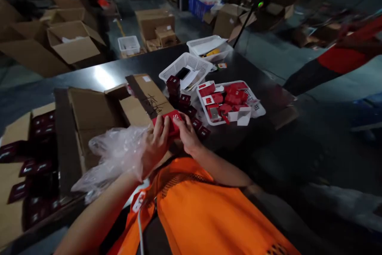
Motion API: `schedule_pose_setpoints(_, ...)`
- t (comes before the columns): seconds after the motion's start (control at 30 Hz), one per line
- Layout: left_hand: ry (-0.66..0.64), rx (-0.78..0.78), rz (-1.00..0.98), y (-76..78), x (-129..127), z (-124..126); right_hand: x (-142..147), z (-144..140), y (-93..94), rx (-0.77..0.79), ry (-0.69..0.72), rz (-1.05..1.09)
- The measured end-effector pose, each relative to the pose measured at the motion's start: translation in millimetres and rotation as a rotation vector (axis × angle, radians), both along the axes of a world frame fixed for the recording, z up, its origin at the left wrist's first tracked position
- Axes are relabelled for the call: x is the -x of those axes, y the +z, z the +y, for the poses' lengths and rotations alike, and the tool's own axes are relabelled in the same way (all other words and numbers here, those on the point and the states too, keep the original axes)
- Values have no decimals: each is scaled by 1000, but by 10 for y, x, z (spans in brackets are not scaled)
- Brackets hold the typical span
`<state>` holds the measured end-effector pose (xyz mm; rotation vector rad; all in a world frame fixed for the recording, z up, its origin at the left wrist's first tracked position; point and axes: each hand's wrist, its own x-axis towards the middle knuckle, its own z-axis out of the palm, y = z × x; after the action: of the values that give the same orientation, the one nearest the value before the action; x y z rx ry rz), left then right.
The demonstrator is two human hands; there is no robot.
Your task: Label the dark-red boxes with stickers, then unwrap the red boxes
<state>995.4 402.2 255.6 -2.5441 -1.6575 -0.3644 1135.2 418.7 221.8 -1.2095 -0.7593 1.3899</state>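
Observation:
Both my hands are closed around a small red box point(174, 124) with pale lettering, just in front of my orange vest. My left hand point(156, 141) grips its left side, and my right hand point(188, 132) holds the right side. A crumpled clear plastic bag point(116, 155) lies against my left wrist. Behind the red box is a cardboard carton point(149, 96) with handwriting on its flap, its top open. Several dark red small boxes point(185, 100) are heaped just beyond my right hand.
A white basket point(261, 111) of red boxes stands to the right; two more white baskets point(167, 75) point(228, 51) lie behind. At left, an open carton point(14, 127) holds dark red boxes. Several cartons point(74, 40) stand beyond the table point(131, 64). Another person's red garment point(343, 56) shows at right.

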Motion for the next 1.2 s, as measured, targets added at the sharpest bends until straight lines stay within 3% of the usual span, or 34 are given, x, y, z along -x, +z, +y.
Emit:
schedule_pose_setpoints(0.13, 20, 187, -91, -30, 290, 247, -154, 85, 79, -30, 198, -85)
schedule_pose_setpoints(0.27, -21, 462, -117, -58, 460, 295, -256, 66, -4, -74, 225, -382)
schedule_pose_setpoints(0.5, 89, 367, -59, -68, 202, 154, -157, -76, -183, -36, 119, -558)
schedule_pose_setpoints(0.7, -42, 336, -74, 0, 245, 183, -371, -77, -54, -107, 297, -640)
schedule_pose_setpoints(0.9, -149, 384, -80, 6, 50, 150, -646, -152, 91, -142, 372, -817)
schedule_pose_setpoints(1.03, -237, 337, -112, -169, -32, 19, -816, -283, 85, -194, 555, -711)
schedule_pose_setpoints(1.1, -337, 335, -146, -358, -39, -2, -919, -342, 27, -167, 646, -664)
schedule_pose_setpoints(1.2, -431, 322, -206, -659, -49, 57, -1047, -426, -63, -38, 714, -792)
